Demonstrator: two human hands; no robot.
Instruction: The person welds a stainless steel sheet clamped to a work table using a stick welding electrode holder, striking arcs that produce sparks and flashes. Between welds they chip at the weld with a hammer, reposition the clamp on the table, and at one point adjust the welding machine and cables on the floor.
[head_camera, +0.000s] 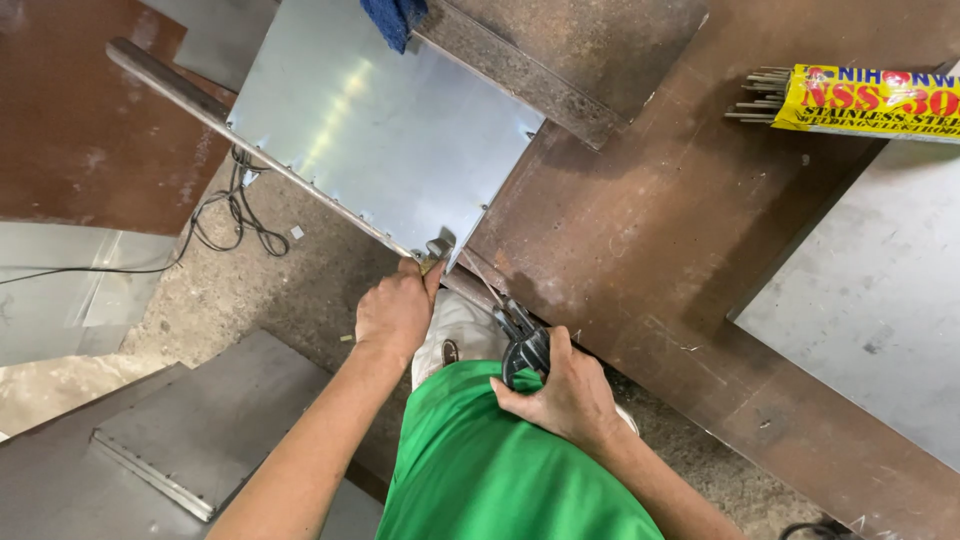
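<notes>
head view: the left hand (395, 312) is closing its fingers on the near corner of a shiny steel sheet (385, 125), which is lying on a rusty workbench (640, 230). the right hand (570, 392) is gripping a black electrode holder (524, 343), just right of that corner. a yellow box of welding rods (870, 100) is lying far right.

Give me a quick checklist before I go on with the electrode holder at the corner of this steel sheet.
1. Right hand grips electrode holder: ok.
2. Welding rod clamped in the holder, pointing at the corner: ok.
3. Left hand steadies the steel sheet at its corner: ok.
4. Hands gloved: not ok, both bare.
5. Rod tip touching metal: cannot tell.
6. Spare electrodes' yellow pack lies apart from the work: ok.
</notes>
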